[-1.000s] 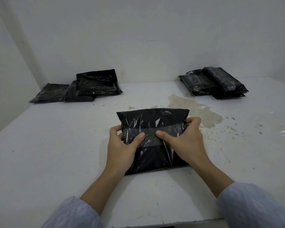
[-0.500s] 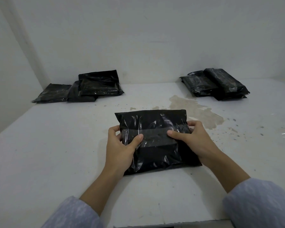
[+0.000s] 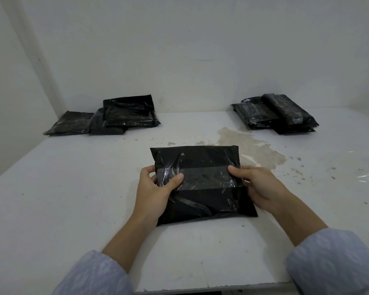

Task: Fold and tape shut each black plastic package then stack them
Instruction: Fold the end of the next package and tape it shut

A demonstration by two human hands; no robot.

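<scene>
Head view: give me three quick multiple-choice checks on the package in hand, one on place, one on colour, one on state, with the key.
1. Where does the brown stain on the table lie from the held package?
A. behind it, to the right
B. in front of it, by the sleeves
C. far left, by the wall

2. What colour are the sleeves?
A. red
B. pale blue-grey
C. black

3. How is the held package now?
A. open and unfolded
B. folded, clear tape band across it
C. set on the right stack

Key: 1 A, the stain spreads past the package's far right corner. 2 B, both cuffs show pale blue-grey. 3 B, a shiny strip crosses the middle, with the left hand and right hand gripping the package at the strip's ends, thumbs on top.
</scene>
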